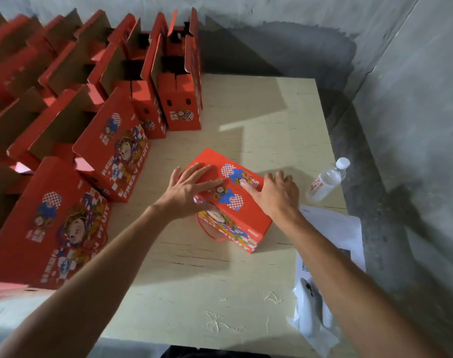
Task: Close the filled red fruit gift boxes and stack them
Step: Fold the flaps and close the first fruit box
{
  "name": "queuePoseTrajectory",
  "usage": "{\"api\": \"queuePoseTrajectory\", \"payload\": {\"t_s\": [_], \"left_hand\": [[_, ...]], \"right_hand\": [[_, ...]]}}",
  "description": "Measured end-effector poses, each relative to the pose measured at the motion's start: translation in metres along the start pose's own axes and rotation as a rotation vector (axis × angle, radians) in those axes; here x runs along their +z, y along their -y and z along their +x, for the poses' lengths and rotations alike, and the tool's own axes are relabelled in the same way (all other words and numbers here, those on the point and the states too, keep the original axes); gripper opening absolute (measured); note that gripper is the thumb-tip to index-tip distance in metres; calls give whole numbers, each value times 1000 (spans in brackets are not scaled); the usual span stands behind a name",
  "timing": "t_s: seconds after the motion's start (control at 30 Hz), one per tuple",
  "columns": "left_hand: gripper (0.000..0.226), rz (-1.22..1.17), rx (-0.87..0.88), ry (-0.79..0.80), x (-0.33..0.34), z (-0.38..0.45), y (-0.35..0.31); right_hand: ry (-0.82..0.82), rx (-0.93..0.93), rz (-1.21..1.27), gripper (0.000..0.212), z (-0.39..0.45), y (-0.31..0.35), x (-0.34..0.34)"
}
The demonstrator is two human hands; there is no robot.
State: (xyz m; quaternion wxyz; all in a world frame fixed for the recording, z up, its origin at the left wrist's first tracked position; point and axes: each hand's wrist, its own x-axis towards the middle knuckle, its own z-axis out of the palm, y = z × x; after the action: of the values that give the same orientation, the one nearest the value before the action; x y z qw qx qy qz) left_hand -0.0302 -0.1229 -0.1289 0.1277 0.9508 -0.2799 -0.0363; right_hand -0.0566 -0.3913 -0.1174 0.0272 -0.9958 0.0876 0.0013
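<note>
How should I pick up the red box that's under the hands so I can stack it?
Probably by its two short ends, one of your hands on each, coming in from the sides. The closed red box lies long and flat-topped on the table, and both hands, left hand and right hand, press its top. Its thin red cord handle hangs loose down the front.

open boxes (26, 81) cropped left, contents unseen
</note>
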Motion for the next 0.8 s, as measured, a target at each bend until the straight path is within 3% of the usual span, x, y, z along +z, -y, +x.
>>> {"api": "queuePoseTrajectory", "payload": {"t_s": [0.07,0.13,0.23,0.27,0.33,0.43,0.5,0.57,0.63,0.73,0.8], "left_hand": [[74,3,-26,-48,-2,5,8],[76,-181,-194,-108,4,7,7],[109,-872,-627,-66,24,6,-31],[110,-1092,-695,-33,31,6,-46],[89,-1479,-768,76,41,3,-66],[80,-1717,-789,185,36,-2,-73],[79,-1753,-825,96,26,-3,-74],[66,-1853,-880,-202,16,1,-77],[47,-1865,-731,-429,-2,7,-83],[40,-1422,-405,-461,-39,11,-100],[47,-938,-195,-418,-61,10,-111]], "right_hand": [[44,74,2,90,-8,0,1],[92,129,88,93,-21,-2,8],[223,278,308,95,-44,4,24],[237,324,380,92,-48,7,28],[203,385,627,81,-50,11,32],[18,357,1093,46,-49,11,30],[-122,330,1202,35,-51,9,26],[-232,277,1243,21,-47,6,24],[-259,173,1309,14,-42,7,14],[-230,-61,1379,12,-42,23,-13],[-132,-184,1285,6,-43,40,-23]]}}
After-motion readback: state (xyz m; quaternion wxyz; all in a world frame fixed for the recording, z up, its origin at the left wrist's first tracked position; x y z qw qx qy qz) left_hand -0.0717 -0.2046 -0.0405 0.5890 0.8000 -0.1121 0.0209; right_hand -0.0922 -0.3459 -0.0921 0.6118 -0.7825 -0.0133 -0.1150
